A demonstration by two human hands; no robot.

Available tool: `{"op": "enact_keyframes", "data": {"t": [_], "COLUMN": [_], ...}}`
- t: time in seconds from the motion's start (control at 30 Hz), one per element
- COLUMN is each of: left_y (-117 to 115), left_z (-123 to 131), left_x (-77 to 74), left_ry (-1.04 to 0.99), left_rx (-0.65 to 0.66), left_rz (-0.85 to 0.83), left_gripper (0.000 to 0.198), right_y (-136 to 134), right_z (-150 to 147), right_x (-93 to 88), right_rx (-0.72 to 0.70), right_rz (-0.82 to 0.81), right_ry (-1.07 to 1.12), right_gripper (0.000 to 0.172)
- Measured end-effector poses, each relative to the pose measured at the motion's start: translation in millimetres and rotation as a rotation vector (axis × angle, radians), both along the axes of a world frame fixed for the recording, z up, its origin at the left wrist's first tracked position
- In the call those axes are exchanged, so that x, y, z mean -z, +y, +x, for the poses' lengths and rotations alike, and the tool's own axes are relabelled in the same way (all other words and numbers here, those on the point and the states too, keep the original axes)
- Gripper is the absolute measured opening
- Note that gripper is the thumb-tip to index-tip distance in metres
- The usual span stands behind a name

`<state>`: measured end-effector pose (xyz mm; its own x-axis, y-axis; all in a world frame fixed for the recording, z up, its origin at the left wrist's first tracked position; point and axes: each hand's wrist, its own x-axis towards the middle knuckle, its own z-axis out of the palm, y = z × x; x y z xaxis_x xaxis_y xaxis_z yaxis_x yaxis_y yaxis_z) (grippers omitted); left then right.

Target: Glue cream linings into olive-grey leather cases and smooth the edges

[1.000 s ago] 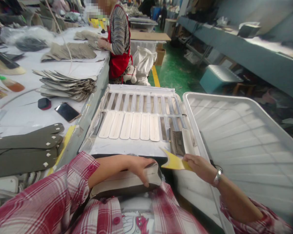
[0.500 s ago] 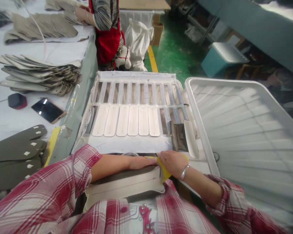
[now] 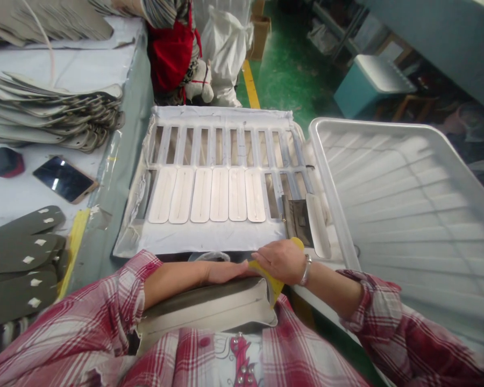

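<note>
Close to my body, a folded piece, cream on one face (image 3: 210,312) and dark grey-green on the other, lies across my front. My left hand (image 3: 226,271) rests flat along its upper edge with fingers stretched toward the right. At the piece's right end, my right hand (image 3: 281,262) is closed around a thin yellow flat tool (image 3: 276,287), perhaps a scraper. One corner of it pokes out above the knuckles, and its lower part meets the piece's end. My right fingertips almost touch my left ones. Just ahead stands a white slotted crate (image 3: 213,236), partly cloth-covered.
Cream strips (image 3: 202,196) and a dark brown folded piece (image 3: 300,221) lie on the crate. A large white bin (image 3: 407,215) stands right. On the left table (image 3: 89,67) are stacked panels (image 3: 52,110), a phone (image 3: 65,179) and dark green pieces (image 3: 20,263). A co-worker's red apron (image 3: 170,56) shows beyond.
The view has tipped down slightly and shifted. My right hand has moved a little left with the yellow tool turned more steeply; my left hand stays on the folded piece.
</note>
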<state>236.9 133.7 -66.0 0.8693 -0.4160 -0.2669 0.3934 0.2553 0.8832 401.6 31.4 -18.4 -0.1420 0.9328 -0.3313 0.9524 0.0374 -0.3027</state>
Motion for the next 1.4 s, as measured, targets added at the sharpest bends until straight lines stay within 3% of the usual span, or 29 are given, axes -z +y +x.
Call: {"op": "enact_keyframes", "data": {"t": [0.07, 0.13, 0.27, 0.37, 0.57, 0.77, 1.2, 1.4], "left_y": [0.5, 1.5, 4.5, 5.7, 5.9, 4.1, -4.8, -3.3], "left_z": [-4.0, -6.5, -4.0, -1.3, -1.9, 0.2, 1.6, 5.7], "left_x": [5.1, 7.6, 3.5, 0.9, 4.3, -2.5, -2.4, -3.0], "left_ry": [0.079, 0.197, 0.328, 0.295, 0.214, 0.170, 0.072, -0.089], "left_rx": [-0.050, -0.064, 0.029, 0.097, 0.122, 0.139, 0.099, 0.157], "left_rz": [-0.027, 0.079, 0.390, 0.467, 0.434, 0.449, 0.389, 0.285], "left_gripper": [0.076, 0.081, 0.089, 0.093, 0.090, 0.086, 0.059, 0.049], "right_y": [1.7, 3.0, 6.2, 7.5, 3.2, -5.3, -28.4, -37.0], "right_z": [2.5, 4.4, 7.1, 8.6, 7.9, 2.5, -6.4, -11.5], "right_x": [1.8, 3.7, 6.2, 6.5, 3.6, 6.4, 12.3, 8.6], "right_rx": [-0.031, -0.055, -0.110, -0.145, -0.138, -0.133, -0.053, -0.004], "right_rz": [-0.011, -0.011, 0.006, -0.005, 0.032, 0.068, 0.155, 0.053], "right_ry": [0.020, 0.045, 0.113, 0.105, 0.031, 0.014, 0.043, 0.021], "right_gripper": [0.049, 0.049, 0.046, 0.045, 0.046, 0.042, 0.046, 0.044]}}
